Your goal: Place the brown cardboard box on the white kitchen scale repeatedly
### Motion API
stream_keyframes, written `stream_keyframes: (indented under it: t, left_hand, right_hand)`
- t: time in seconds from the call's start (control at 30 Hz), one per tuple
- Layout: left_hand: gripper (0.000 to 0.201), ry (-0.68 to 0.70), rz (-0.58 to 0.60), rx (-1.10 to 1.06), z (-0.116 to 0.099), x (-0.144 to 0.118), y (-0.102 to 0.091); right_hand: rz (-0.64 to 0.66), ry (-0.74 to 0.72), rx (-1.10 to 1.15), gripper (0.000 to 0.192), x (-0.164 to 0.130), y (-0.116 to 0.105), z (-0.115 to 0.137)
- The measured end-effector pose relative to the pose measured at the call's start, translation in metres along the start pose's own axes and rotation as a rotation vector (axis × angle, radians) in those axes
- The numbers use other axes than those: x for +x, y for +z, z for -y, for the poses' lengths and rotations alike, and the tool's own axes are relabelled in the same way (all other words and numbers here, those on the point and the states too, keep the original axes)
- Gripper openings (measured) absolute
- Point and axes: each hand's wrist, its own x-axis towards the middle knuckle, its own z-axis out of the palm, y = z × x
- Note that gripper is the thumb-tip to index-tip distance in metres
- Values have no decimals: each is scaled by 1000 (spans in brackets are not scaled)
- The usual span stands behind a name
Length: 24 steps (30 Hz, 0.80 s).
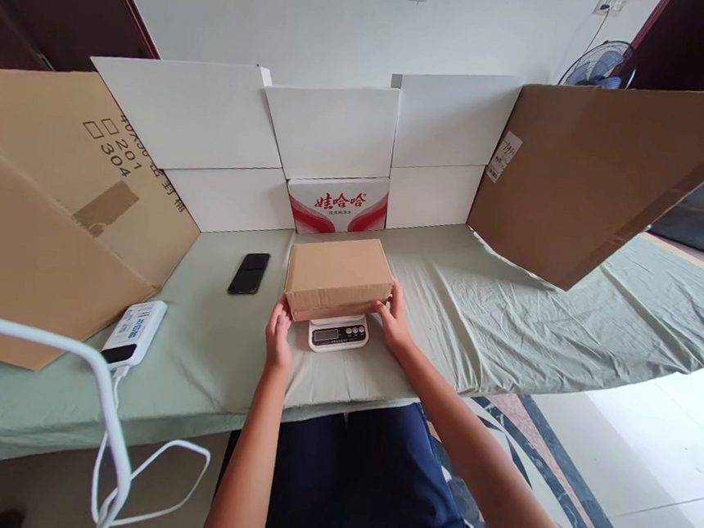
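Observation:
A closed brown cardboard box point(340, 273) rests over a white digital scale point(338, 334), hiding the scale's weighing plate. The scale's small display and round buttons show in front of the box. My left hand point(279, 332) touches the box's near left corner, fingers curled against its side. My right hand point(394, 315) grips the near right corner, with the thumb at the front and the fingers along the side. Between them the two hands hold the box.
A black phone point(248, 273) lies left of the box. Farther left is a white power bank point(135, 332) with a white cable point(100, 365). Large cardboard panels point(600, 171) and white panels point(345, 132) wall the back and sides of the green-clothed table point(207, 366).

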Motion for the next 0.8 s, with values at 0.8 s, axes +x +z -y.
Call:
stream_keyframes:
  t: [0.8]
  left_hand:
    - [76, 88, 5, 24, -11, -20, -12]
  right_hand:
    - [-115, 27, 32, 62, -8, -7, 7]
